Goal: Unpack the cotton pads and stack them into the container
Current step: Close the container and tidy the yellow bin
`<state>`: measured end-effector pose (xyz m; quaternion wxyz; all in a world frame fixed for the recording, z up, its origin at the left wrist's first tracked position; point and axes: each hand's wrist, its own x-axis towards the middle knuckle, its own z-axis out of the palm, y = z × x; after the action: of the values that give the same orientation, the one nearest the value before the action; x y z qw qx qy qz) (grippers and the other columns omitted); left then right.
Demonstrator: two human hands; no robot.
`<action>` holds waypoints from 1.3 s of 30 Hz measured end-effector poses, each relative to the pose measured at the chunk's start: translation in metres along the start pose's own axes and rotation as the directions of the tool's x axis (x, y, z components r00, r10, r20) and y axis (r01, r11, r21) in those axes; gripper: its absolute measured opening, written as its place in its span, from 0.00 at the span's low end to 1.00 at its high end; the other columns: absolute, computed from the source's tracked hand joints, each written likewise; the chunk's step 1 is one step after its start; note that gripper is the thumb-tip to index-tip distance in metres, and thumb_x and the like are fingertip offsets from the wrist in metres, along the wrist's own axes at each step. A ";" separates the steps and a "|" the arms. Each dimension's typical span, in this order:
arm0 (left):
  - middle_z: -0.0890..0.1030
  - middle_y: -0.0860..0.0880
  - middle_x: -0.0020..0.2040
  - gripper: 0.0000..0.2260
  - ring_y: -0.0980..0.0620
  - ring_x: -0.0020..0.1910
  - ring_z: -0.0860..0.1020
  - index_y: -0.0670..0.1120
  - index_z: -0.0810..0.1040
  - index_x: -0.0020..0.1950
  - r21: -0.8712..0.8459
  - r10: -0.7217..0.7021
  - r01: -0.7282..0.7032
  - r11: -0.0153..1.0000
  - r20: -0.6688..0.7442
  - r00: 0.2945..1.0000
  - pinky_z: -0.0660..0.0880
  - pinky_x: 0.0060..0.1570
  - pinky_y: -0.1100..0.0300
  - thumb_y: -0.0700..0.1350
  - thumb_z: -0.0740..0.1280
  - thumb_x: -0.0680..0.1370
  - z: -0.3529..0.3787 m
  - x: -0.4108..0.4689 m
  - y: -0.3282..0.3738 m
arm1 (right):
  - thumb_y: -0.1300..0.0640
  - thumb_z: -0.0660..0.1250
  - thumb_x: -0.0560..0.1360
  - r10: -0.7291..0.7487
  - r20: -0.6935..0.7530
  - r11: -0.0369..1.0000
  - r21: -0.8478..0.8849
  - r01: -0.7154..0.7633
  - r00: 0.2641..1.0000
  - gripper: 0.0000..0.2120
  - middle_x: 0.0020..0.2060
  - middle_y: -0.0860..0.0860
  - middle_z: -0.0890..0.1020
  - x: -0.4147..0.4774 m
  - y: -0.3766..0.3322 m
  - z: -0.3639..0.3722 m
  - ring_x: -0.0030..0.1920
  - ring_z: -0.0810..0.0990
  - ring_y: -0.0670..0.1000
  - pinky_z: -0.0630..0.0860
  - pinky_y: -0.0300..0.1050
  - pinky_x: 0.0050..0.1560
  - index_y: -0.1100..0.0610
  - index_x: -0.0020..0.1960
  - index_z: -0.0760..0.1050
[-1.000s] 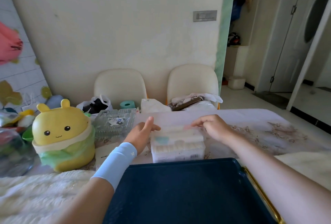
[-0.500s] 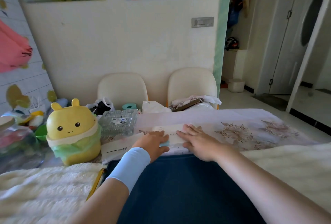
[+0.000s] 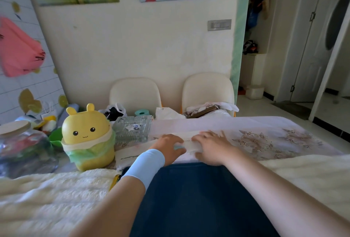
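Note:
A white pack of cotton pads [image 3: 187,143] with a small teal label lies flat on the table just beyond the dark blue tray [image 3: 189,195]. My left hand [image 3: 168,146], with a light blue wrist sleeve, grips the pack's left end with curled fingers. On the pack's right part rests my right hand [image 3: 212,146], fingers spread over its top and thumb along the near side. A clear faceted container [image 3: 132,129] with a sticker stands to the left behind the pack, apart from both hands.
A yellow character-shaped bin [image 3: 87,136] with a green liner stands at the left, a lidded glass jar [image 3: 22,145] beside it. White fluffy cloth [image 3: 47,198] flanks the tray. Bags and a teal roll lie at the table's far edge before two cream chairs [image 3: 135,92].
The pack, held upright between both hands a second ago, now lies flat on the table with both hands on top. The view has tilted upward.

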<state>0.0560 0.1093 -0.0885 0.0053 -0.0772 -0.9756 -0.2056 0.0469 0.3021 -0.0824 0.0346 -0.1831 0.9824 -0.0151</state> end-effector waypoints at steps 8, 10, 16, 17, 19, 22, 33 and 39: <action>0.73 0.51 0.71 0.17 0.46 0.67 0.74 0.55 0.74 0.70 0.080 -0.291 0.288 0.954 0.028 0.956 0.70 0.65 0.55 0.53 0.61 0.81 -0.043 -0.012 -0.082 | 0.57 0.55 0.81 -0.172 -0.132 0.940 0.276 0.203 0.976 0.20 0.70 0.52 0.75 0.043 -0.089 -0.017 0.69 0.73 0.55 0.71 0.52 0.67 0.50 0.70 0.75; 0.72 0.50 0.72 0.18 0.46 0.68 0.73 0.55 0.74 0.71 0.106 -0.332 0.325 0.940 0.057 0.941 0.70 0.66 0.54 0.53 0.61 0.81 -0.048 -0.015 -0.101 | 0.61 0.56 0.80 -0.201 -0.083 0.927 0.307 0.217 0.976 0.20 0.68 0.52 0.77 0.060 -0.116 -0.013 0.67 0.75 0.55 0.73 0.52 0.66 0.50 0.67 0.77; 0.75 0.49 0.70 0.18 0.46 0.66 0.76 0.54 0.72 0.72 0.227 -0.240 0.241 0.943 -0.035 0.970 0.73 0.64 0.54 0.45 0.58 0.82 -0.056 -0.011 -0.125 | 0.65 0.61 0.80 -0.144 0.120 0.983 0.134 0.128 0.982 0.21 0.66 0.56 0.76 0.108 -0.162 0.010 0.62 0.78 0.57 0.76 0.51 0.62 0.54 0.72 0.72; 0.73 0.48 0.71 0.19 0.45 0.67 0.74 0.52 0.70 0.73 0.242 -0.255 0.245 0.939 0.012 0.967 0.72 0.65 0.54 0.45 0.58 0.82 -0.054 -0.011 -0.125 | 0.64 0.62 0.80 -0.137 0.171 0.988 0.095 0.122 0.976 0.22 0.67 0.56 0.75 0.114 -0.165 0.015 0.62 0.77 0.57 0.76 0.51 0.63 0.55 0.73 0.70; 0.70 0.46 0.74 0.20 0.43 0.70 0.71 0.49 0.67 0.76 0.280 -0.306 0.265 0.923 0.115 0.945 0.70 0.65 0.52 0.45 0.60 0.83 -0.051 -0.013 -0.123 | 0.62 0.63 0.80 -0.117 0.243 0.993 0.021 0.115 0.963 0.22 0.67 0.57 0.74 0.125 -0.168 0.026 0.62 0.76 0.58 0.75 0.51 0.64 0.56 0.74 0.69; 0.70 0.46 0.74 0.22 0.43 0.70 0.71 0.48 0.65 0.77 0.287 -0.306 0.252 0.924 0.161 0.938 0.70 0.66 0.52 0.43 0.60 0.83 -0.044 -0.009 -0.124 | 0.62 0.63 0.80 -0.102 0.272 0.994 -0.020 0.112 0.957 0.25 0.70 0.57 0.73 0.130 -0.166 0.030 0.65 0.75 0.60 0.73 0.50 0.62 0.55 0.76 0.66; 0.74 0.49 0.69 0.17 0.46 0.66 0.74 0.51 0.73 0.71 0.169 -0.087 0.098 0.981 -0.070 0.994 0.72 0.64 0.55 0.42 0.58 0.82 -0.063 -0.027 -0.117 | 0.55 0.71 0.76 -0.127 0.133 0.992 0.030 0.124 0.983 0.32 0.70 0.53 0.72 0.121 -0.161 0.002 0.64 0.77 0.58 0.77 0.50 0.60 0.51 0.78 0.64; 0.77 0.49 0.51 0.07 0.46 0.53 0.75 0.47 0.78 0.50 0.264 0.114 0.067 0.962 -0.614 0.781 0.70 0.37 0.55 0.43 0.61 0.78 -0.114 -0.054 -0.117 | 0.62 0.60 0.77 -0.244 -0.440 0.892 0.247 0.378 0.864 0.22 0.65 0.50 0.72 0.097 -0.188 -0.048 0.62 0.76 0.54 0.75 0.52 0.56 0.49 0.69 0.71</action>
<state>0.0886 -0.0505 -0.0331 0.3406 -0.0156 -0.9363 -0.0840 0.0204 0.0928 -0.0324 -0.1390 -0.3259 0.9091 -0.2193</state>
